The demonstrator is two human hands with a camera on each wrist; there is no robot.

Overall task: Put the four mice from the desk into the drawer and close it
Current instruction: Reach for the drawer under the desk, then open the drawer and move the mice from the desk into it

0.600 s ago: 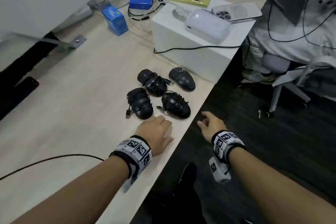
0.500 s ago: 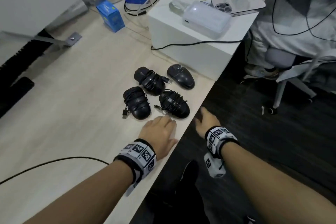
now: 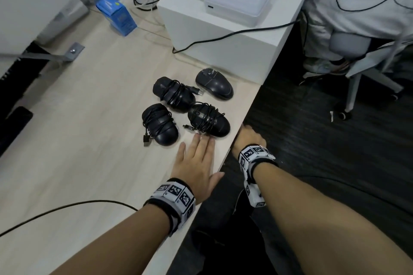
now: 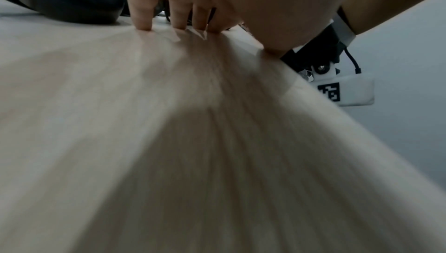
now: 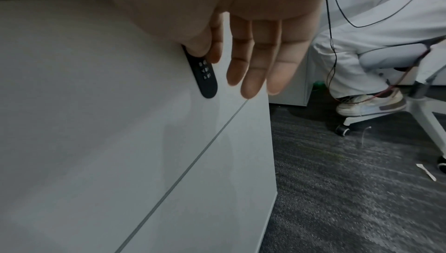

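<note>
Nearest mouse [image 3: 209, 120] — just beyond left hand [image 3: 196, 168] fingertips [image 3: 202, 139].

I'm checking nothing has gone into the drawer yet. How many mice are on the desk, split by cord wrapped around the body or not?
Cord-wrapped black mice: 3
Black mouse with no cord around it: 1
Total: 4, all on the desk.
</note>
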